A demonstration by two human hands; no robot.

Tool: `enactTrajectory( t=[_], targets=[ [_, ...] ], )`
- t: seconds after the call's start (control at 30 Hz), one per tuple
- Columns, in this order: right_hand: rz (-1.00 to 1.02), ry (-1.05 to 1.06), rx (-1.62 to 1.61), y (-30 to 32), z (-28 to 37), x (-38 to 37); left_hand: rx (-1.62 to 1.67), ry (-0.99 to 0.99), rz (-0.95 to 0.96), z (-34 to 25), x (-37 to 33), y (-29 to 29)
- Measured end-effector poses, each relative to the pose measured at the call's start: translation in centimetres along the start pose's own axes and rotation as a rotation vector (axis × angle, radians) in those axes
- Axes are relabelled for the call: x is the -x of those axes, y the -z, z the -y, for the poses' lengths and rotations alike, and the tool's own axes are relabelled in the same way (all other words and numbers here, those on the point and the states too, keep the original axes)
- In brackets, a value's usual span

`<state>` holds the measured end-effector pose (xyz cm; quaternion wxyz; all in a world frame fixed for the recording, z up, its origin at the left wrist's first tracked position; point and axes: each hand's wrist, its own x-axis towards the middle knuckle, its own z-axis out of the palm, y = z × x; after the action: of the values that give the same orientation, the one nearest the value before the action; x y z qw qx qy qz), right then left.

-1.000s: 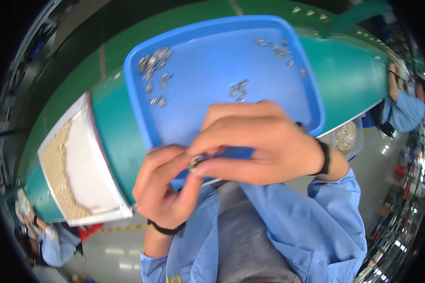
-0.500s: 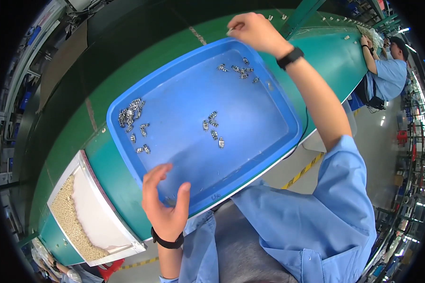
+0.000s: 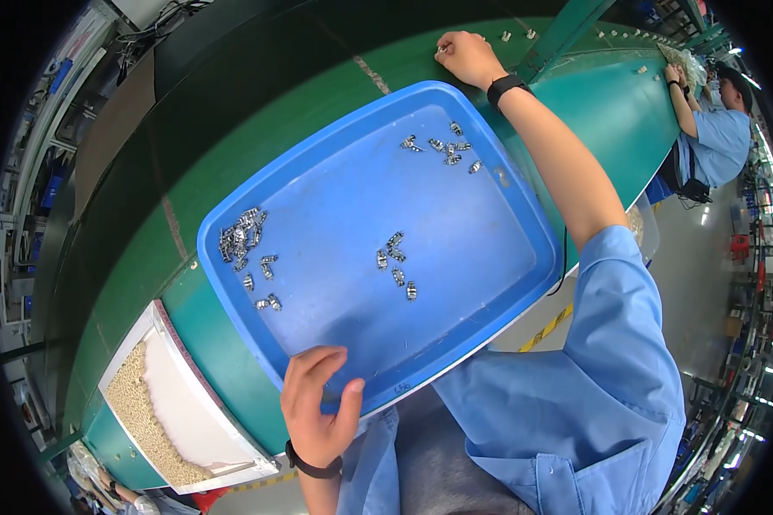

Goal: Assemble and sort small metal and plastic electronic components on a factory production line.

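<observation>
A blue plastic tray [image 3: 225,199] lies in front of me. Inside it, small metal parts sit in loose groups: a denser pile [image 3: 242,235] at the left, a cluster [image 3: 395,257] in the middle and another [image 3: 452,151] at the far right. My left hand [image 3: 319,412] hovers by the tray's near left corner, fingers curved and apart, holding nothing. Beyond the far right corner, over the green belt, my right hand [image 3: 470,60] pinches a small pale part at its fingertips; the fingers mostly hide it.
A white-rimmed box [image 3: 173,343] of small beige pieces stands left of the tray. Several small pale parts [image 3: 507,36] lie along the belt [image 3: 593,103] at the far right, past a green post [image 3: 558,43]. Another person [image 3: 717,137] works farther along; a further person's hands show at lower left.
My right hand has moved a little right, away from the tray's far edge, onto the belt. In the picture, the tray and my left hand sit slightly lower and farther right.
</observation>
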<state>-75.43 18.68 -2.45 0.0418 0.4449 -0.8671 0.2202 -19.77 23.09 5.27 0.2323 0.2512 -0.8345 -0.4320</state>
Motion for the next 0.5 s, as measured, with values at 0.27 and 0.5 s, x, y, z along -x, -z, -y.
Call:
enactTrajectory(
  t=[0.27,0.5],
  targets=[
    [-0.017,0.111,-0.109,5.7,1.1,3.4,-0.053,-0.033,0.051,-0.3,0.0,0.1],
    [0.228,0.69,-0.014,10.7,5.3,15.1,-0.076,-0.057,-0.043,-0.1,1.2,3.0]
  ],
)
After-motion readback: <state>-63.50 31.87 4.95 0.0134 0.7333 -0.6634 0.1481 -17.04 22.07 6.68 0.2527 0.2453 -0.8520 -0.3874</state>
